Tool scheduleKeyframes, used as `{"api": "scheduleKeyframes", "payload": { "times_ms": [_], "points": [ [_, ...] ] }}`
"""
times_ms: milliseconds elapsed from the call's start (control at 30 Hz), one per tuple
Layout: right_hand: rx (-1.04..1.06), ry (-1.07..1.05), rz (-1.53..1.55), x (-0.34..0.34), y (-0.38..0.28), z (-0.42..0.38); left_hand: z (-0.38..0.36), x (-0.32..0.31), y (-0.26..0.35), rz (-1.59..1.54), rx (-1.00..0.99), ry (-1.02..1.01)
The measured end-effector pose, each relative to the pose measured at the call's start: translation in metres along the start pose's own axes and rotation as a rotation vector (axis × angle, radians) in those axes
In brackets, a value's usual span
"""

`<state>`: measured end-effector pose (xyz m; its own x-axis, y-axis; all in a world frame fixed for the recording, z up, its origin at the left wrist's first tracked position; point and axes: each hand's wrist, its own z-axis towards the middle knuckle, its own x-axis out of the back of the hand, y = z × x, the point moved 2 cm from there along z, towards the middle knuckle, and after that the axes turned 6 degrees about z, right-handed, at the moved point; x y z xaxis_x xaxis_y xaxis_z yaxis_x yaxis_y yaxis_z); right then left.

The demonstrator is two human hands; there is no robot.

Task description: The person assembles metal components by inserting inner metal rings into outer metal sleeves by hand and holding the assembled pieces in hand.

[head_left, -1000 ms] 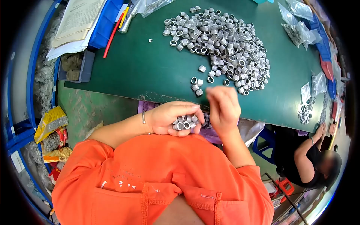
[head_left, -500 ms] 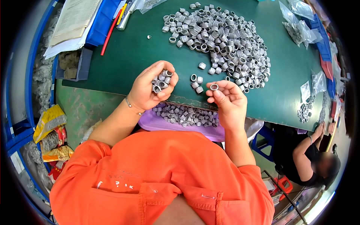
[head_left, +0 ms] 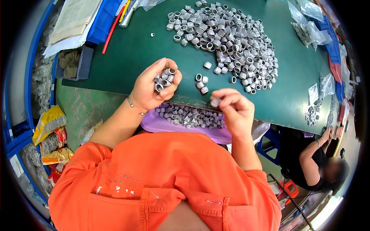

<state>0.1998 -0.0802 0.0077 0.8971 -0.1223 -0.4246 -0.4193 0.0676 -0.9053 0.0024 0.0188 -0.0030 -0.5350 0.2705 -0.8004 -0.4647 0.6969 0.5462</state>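
Several grey metal rings (head_left: 164, 79) lie in my left hand (head_left: 152, 84), its fingers curled round them above the table's front edge. My right hand (head_left: 236, 109) pinches one metal ring (head_left: 216, 102) between thumb and fingers, to the right of the left hand. A small group of rings (head_left: 202, 83) rests on the green table (head_left: 127, 57) between the two hands. Behind them spreads a large pile of rings (head_left: 231, 42). Below the table edge, a purple basket (head_left: 173, 129) holds many more rings (head_left: 192, 117).
At the back left are a blue bin (head_left: 104, 23), papers (head_left: 73, 23), a red pen (head_left: 115, 29) and a grey box (head_left: 83, 63). Plastic bags (head_left: 310, 32) lie at the right. A co-worker (head_left: 308, 158) is at the right edge of the table.
My right hand has tilted the pinched ring, so its side now shows instead of its opening. My left hand has shifted slightly up and left with its rings.
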Motion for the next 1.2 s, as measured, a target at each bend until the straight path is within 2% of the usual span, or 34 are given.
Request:
{"api": "scheduleKeyframes", "payload": {
  "times_ms": [67, 100, 133, 200, 233, 267, 467, 533, 567, 733, 800, 833, 900, 933, 1000, 1067, 1133, 1200],
  "points": [
    [0.059, -0.115, -0.171, -0.001, -0.009, -0.002, 0.0, -0.001, 0.001, 0.008, -0.006, 0.001],
    [0.138, -0.107, -0.391, 0.002, -0.013, -0.001, 0.001, 0.0, 0.0, 0.0, -0.006, -0.001],
    [0.327, -0.073, -0.69, 0.004, -0.015, 0.004, 0.001, 0.0, 0.0, -0.008, -0.006, -0.002],
    [0.531, 0.169, -1.051, 0.006, -0.014, 0.014, 0.0, 0.001, 0.0, -0.005, -0.008, -0.001],
    [0.404, 0.257, -1.124, 0.008, -0.01, 0.016, 0.001, 0.001, -0.001, -0.001, -0.008, 0.0],
    [0.388, 0.246, -1.23, 0.008, -0.009, 0.02, 0.0, 0.001, -0.001, 0.0, -0.008, -0.002],
    [0.486, 0.148, -1.211, 0.006, -0.004, 0.018, 0.0, 0.001, 0.0, -0.004, -0.018, -0.002],
    [0.379, 0.265, -0.871, 0.001, -0.003, 0.012, 0.0, 0.0, 0.0, -0.006, -0.018, -0.006],
    [0.408, 0.226, -0.797, 0.002, 0.0, 0.01, 0.0, 0.001, -0.001, -0.009, -0.013, -0.003],
    [0.478, 0.165, -0.672, -0.002, -0.001, 0.005, 0.0, 0.002, -0.001, -0.001, -0.014, 0.002],
    [0.33, 0.167, -0.341, -0.005, -0.005, 0.004, 0.0, 0.001, 0.0, -0.001, -0.018, 0.002],
    [0.329, 0.168, -0.341, -0.005, -0.007, 0.004, 0.0, 0.001, -0.001, -0.001, -0.021, 0.001],
    [0.081, 0.088, 0.088, -0.002, -0.005, 0.004, 0.0, 0.0, -0.001, -0.006, -0.021, 0.002],
    [0.08, 0.089, 0.088, 0.003, -0.005, 0.003, 0.0, 0.0, -0.001, -0.009, -0.024, 0.002],
    [0.146, -0.217, 0.048, 0.005, -0.004, 0.003, 0.001, 0.001, 0.0, -0.008, -0.021, -0.004],
    [0.157, -0.231, -0.055, -0.005, -0.01, 0.007, -0.001, 0.0, 0.0, -0.003, -0.019, -0.004],
    [0.289, -0.184, -0.707, -0.013, -0.011, 0.017, 0.0, -0.001, 0.0, 0.003, -0.009, 0.017],
    [0.485, -0.122, -0.876, -0.021, -0.001, 0.032, 0.0, 0.001, 0.0, 0.002, -0.006, 0.014]
  ]
}}
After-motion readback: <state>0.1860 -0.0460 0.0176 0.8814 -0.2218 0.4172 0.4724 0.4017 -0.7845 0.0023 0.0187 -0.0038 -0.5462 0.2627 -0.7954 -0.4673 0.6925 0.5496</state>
